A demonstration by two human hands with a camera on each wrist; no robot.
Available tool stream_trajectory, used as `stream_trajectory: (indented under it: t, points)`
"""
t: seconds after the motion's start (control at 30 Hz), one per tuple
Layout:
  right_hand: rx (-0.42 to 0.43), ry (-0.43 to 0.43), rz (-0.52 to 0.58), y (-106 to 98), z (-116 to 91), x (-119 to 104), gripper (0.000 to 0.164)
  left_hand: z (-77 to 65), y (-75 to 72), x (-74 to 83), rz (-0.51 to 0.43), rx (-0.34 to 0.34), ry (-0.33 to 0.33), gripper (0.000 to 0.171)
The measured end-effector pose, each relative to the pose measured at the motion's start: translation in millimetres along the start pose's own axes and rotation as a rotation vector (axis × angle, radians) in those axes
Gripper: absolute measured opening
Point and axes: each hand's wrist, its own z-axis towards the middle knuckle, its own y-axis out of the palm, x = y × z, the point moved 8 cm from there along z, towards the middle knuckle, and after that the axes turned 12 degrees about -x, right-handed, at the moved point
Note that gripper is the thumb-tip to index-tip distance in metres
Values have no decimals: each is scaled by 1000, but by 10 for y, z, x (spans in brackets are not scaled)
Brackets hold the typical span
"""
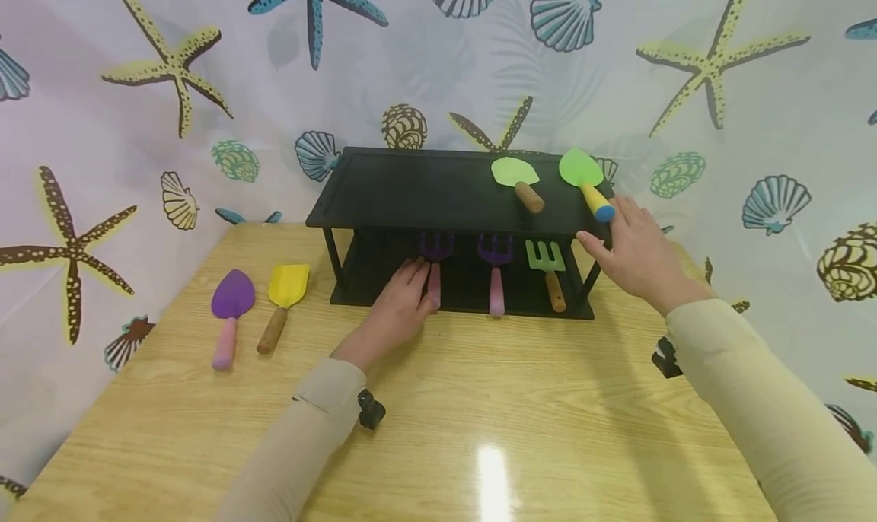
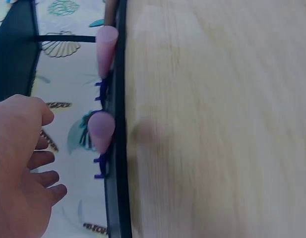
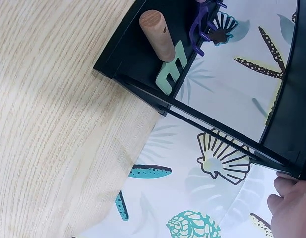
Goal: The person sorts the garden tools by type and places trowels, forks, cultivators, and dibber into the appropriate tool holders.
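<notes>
A: Behind everything, a shell-patterned cloth point(image 1: 425, 65); before it the wooden table point(image 1: 521, 400), and here's the two-tier black rack point(image 1: 411, 187)!

B: And hands on both sides of the action! The right hand point(image 1: 640, 252) touches the rack's right end, fingers straight, thumb spread wide.

A: The left hand point(image 1: 397, 301) is at its lower tier, fingers loosely bent, gripping nothing. Trowels?

B: Purple trowel point(image 1: 233, 297) and yellow trowel point(image 1: 288, 284) lie left of the rack; pale green trowel point(image 1: 515, 172) and bright green trowel point(image 1: 581, 169) sit on top.

A: Forks, lower tier: left purple fork point(image 1: 435, 278) just beside the left hand, contact I can't tell; then second purple fork point(image 1: 496, 290), then green fork point(image 1: 552, 282) nearest the right end.
</notes>
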Motion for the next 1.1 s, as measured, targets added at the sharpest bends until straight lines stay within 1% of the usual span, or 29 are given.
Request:
stream_trajectory:
  t: [0.07,0.13,0.2,0.27,0.4,0.53,0.67,0.73,0.87,0.97,1.1]
  points:
    - [-5,6,0,2,-5,11,97,-88,-10,-92,-36,-65,-71,46]
    - [-9,9,6,4,-8,20,97,-189,-23,-194,-50,-123,-142,50]
    - [-8,11,14,4,-14,26,97,-291,-52,-282,-60,-161,-185,51]
    - [-5,16,20,-1,-24,35,96,-394,-94,-351,-64,-180,-206,51]
    - [2,17,18,-4,-30,36,96,-607,-180,-473,-73,-195,-232,51]
    - [0,10,11,3,-14,19,96,-826,-245,-617,-85,-209,-283,53]
    - [3,2,12,-1,-1,2,96,-1012,-313,-776,-85,-204,-330,54]
    - [2,2,15,-2,-1,2,96,-1079,-366,-846,-58,-186,-339,55]
    - [-4,7,12,7,-10,13,96,-1171,-430,-992,-56,-183,-391,57]
    - [-8,9,16,13,-17,9,96,-1237,-441,-1102,-77,-205,-445,59]
    - [-12,11,20,11,-19,-6,97,-1334,-451,-1242,-83,-227,-498,60]
